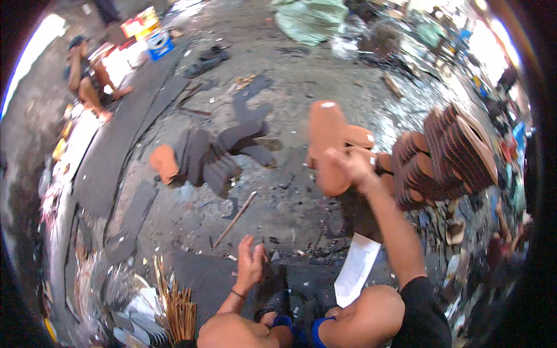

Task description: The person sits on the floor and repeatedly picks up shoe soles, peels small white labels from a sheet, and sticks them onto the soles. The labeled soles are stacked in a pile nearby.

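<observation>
gripping a tan sole (326, 124) on a crowded floor (296, 75)

the right hand (355, 168) was clamped on the sole's near right edge, though blur hid the exact grip; that side hold probably left most of the flat face uncovered. the left hand (250, 264) was well apart, nearer the body, empty, its fingers loosely spread. the sole was right of centre, left of the brown stack (444, 151), overlapping two tan pieces (360, 136) in view. the stack's pieces leaned closely, each likely propping its neighbour. at left, a dark row (199, 152) overlapped, perhaps to save room, with an orange piece (164, 164) at its left end.

the sole looked smooth, matt and long, round-ended, with a white tag (328, 105) at its far end. the dark pieces seemed like foam or rubber. a white sheet (360, 264) lay near right; a thin stick (235, 219) lay on the rough, grimy grey ground.
</observation>
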`<state>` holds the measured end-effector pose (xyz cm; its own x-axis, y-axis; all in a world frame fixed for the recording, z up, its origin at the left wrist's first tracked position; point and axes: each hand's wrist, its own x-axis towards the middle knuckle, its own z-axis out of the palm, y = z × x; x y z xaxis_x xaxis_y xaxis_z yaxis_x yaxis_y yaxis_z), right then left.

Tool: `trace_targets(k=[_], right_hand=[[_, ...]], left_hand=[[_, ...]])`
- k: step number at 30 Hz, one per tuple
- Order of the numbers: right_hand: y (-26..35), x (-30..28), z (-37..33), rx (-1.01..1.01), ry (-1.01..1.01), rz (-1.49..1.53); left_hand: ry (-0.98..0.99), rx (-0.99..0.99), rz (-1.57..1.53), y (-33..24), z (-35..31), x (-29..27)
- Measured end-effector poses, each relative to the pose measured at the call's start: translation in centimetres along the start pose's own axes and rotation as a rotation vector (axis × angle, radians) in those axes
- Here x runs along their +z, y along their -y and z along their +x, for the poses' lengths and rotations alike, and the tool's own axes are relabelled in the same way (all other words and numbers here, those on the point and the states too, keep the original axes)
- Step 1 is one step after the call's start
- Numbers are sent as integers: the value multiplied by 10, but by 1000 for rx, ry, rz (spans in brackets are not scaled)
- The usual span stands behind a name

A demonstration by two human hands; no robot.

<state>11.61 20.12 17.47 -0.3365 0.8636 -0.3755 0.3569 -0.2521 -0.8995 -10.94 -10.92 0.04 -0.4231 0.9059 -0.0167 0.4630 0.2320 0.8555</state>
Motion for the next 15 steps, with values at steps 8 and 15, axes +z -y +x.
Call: trace_targets(k=[8,15], right_hand=[[-26,-47,63,67,-228,-129],[-34,-51,31,-435,-671,-276]], left_hand=[[43,-1,-132,-12,-14,-1],[-207,55,103,17,64,-23]])
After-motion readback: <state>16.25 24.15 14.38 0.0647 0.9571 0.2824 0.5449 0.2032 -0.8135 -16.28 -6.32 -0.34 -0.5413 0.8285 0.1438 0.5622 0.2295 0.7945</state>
